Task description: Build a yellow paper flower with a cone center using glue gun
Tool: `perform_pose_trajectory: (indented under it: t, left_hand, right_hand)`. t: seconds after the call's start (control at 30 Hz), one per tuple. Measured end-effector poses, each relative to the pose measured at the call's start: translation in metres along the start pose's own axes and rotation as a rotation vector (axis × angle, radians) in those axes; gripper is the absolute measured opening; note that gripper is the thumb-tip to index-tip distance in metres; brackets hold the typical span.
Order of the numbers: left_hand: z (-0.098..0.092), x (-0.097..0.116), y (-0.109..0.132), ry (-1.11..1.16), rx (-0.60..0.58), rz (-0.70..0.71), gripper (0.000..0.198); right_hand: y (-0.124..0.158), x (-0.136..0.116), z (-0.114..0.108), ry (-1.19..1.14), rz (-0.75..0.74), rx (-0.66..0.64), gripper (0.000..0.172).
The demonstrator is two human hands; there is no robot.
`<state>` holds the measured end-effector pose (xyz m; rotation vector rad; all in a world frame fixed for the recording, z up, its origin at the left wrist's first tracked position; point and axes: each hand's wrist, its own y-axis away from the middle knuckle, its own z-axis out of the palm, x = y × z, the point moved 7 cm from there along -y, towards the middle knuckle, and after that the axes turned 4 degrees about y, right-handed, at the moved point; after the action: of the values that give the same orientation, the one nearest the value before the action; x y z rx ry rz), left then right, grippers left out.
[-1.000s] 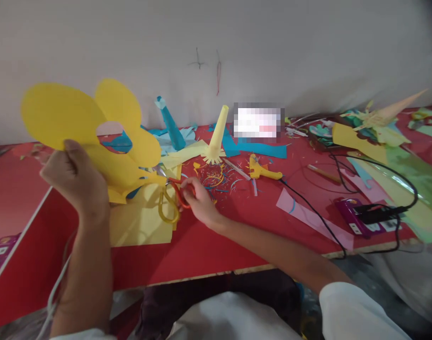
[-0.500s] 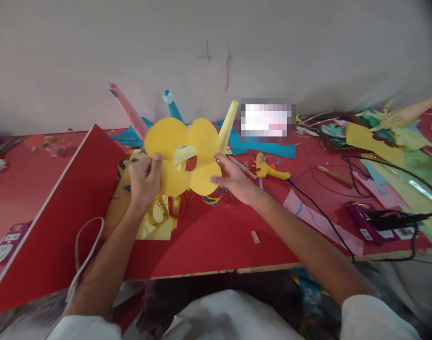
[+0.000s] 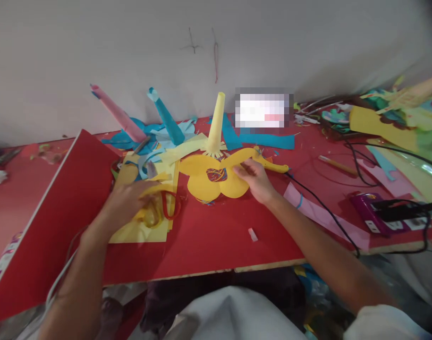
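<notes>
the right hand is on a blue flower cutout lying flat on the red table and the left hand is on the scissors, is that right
Not quite. In the head view the flower cutout under the right hand is yellow, not blue. It does lie flat on the red table, and the left hand is on the scissors.

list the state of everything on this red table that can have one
yellow flower-shaped paper cutout: flat on the red table
right hand: fingers resting on the cutout
left hand: on the yellow-and-red-handled scissors, grip blurred
pale yellow paper cone: upright
blue paper cone: tilted
pink paper cone: tilted
yellow glue gun: lying on its side
black plug: in the purple power strip
</notes>
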<state>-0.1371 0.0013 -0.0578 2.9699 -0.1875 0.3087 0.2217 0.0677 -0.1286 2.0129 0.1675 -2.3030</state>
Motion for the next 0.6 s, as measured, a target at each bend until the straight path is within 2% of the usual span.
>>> perform_pose_trajectory:
  t: [0.07,0.13,0.17,0.2,0.3,0.37,0.4,0.43,0.5,0.6]
  left_hand:
    - [-0.035,-0.013,0.0,-0.104,0.254,-0.23,0.049]
    - [-0.074,-0.01,0.007,-0.202,0.627,-0.397,0.05]
    - [-0.085,-0.001,0.009,-0.219,0.769,-0.395,0.05]
    - [-0.091,0.011,0.007,-0.213,0.854,-0.341,0.051]
    - [-0.077,0.057,-0.01,-0.039,0.852,-0.055,0.052]
    - [-0.051,0.09,-0.023,0.354,0.677,0.219,0.059]
    - [-0.038,0.105,-0.028,0.553,0.582,0.308,0.067]
    - [-0.027,0.118,-0.031,0.657,0.52,0.365,0.071]
    - [-0.012,0.135,-0.034,0.631,0.507,0.368,0.075]
    - [0.002,0.136,-0.042,0.6,0.578,0.271,0.068]
  right_hand:
    - [0.001,0.0,0.002,-0.016,0.028,0.003,0.043]
    - [0.002,0.0,0.007,-0.1,0.067,-0.014,0.043]
    - [0.003,0.0,0.01,-0.154,0.092,-0.028,0.044]
    - [0.005,0.0,0.014,-0.2,0.114,-0.041,0.044]
    - [0.01,-0.001,0.02,-0.263,0.145,-0.053,0.046]
    - [0.012,0.001,0.021,-0.27,0.152,-0.003,0.047]
    - [0.014,0.003,0.021,-0.265,0.156,0.027,0.047]
    - [0.015,0.005,0.022,-0.25,0.154,0.053,0.047]
    - [0.016,0.005,0.023,-0.179,0.115,0.08,0.045]
    - [0.014,-0.012,0.016,0.09,-0.053,0.09,0.036]
